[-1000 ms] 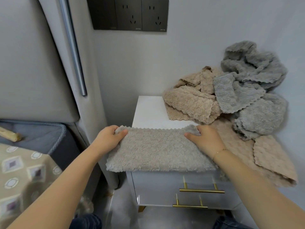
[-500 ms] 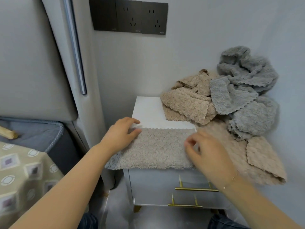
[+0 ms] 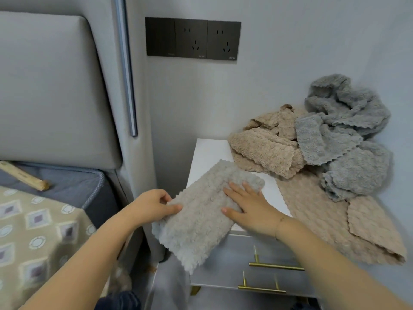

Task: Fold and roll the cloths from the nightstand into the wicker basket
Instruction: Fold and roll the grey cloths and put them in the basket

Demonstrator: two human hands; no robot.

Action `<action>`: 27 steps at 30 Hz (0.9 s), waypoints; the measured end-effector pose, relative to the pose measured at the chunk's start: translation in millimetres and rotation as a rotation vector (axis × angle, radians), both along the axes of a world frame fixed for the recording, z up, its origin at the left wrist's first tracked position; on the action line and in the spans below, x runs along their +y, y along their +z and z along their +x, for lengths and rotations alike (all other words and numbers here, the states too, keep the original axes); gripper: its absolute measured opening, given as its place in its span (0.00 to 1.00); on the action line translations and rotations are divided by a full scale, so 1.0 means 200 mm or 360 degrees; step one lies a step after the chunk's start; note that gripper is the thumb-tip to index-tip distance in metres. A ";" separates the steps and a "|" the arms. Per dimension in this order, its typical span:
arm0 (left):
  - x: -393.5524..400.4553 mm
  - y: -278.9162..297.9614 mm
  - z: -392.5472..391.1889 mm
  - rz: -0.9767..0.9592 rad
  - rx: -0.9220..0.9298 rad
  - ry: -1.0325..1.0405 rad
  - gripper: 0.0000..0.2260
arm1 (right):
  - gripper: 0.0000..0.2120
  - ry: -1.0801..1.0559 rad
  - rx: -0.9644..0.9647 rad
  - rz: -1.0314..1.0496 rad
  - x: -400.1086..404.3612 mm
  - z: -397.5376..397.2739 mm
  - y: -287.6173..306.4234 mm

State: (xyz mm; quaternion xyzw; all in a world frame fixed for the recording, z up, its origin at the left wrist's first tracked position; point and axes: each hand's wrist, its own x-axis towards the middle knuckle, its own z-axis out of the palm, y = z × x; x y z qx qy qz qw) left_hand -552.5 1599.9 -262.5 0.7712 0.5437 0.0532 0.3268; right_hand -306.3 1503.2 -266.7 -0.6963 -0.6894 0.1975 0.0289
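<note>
**Folded cloth at the nightstand's front corner**

The left hand (image 3: pixel 154 205) pinches the folded grey cloth (image 3: pixel 201 211) at its left edge; the right hand (image 3: pixel 248 206) lies flat on it with fingers straight. The cloth lies diagonally across the white nightstand (image 3: pixel 207 151), overhanging the front. Beige cloths (image 3: pixel 263 151) and blue-grey cloths (image 3: pixel 348 139) are heaped against the wall, under dark sockets (image 3: pixel 193 38).

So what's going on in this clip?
A person is folding a light grey fluffy cloth on the white nightstand. The left hand pinches its left edge while the right hand presses flat on top; part of the cloth hangs over the front edge. A heap of beige and grey cloths waits behind. No wicker basket is in view.
</note>
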 end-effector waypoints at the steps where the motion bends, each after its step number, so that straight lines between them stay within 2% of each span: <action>1: -0.01 0.00 -0.03 -0.0091 -0.0064 0.0032 0.16 | 0.30 0.0063 0.0047 -0.0007 0.04 0.01 0.00; 6: -0.06 0.00 -0.10 -0.0485 -0.0383 0.0201 0.20 | 0.29 0.0319 0.0150 0.0020 0.23 0.07 0.01; 10: -0.09 0.00 -0.05 -0.0629 -0.0529 0.0234 0.19 | 0.29 0.0475 -0.0107 -0.0013 0.39 0.12 0.05; 14: -0.14 -0.01 0.01 -0.0419 -0.0493 0.0301 0.16 | 0.31 0.0538 -0.0543 -0.0040 0.49 0.12 0.12; 16: -0.15 -0.01 0.02 -0.0287 -0.0454 0.0278 0.15 | 0.31 0.0509 -0.0614 0.0086 0.47 0.11 0.14; 19: -0.18 -0.01 0.01 -0.0080 -0.0410 0.0199 0.14 | 0.27 0.0403 -0.0463 0.0380 0.31 0.09 0.11; 21: -0.19 -0.02 0.01 0.0042 -0.0401 0.0178 0.13 | 0.30 0.0293 -0.0198 0.0173 0.17 0.09 0.08; 23: -0.20 -0.02 0.01 0.0117 -0.0387 0.0169 0.12 | 0.35 0.0216 -0.0114 -0.0091 0.06 0.09 0.04; 25: -0.22 -0.02 0.00 0.0226 -0.0345 0.0136 0.11 | 0.37 0.0169 -0.0148 0.0034 -0.03 0.10 -0.01; 27: -0.24 -0.02 -0.02 0.0483 -0.0206 0.0126 0.08 | 0.40 0.0144 -0.0116 0.0302 -0.11 0.11 -0.04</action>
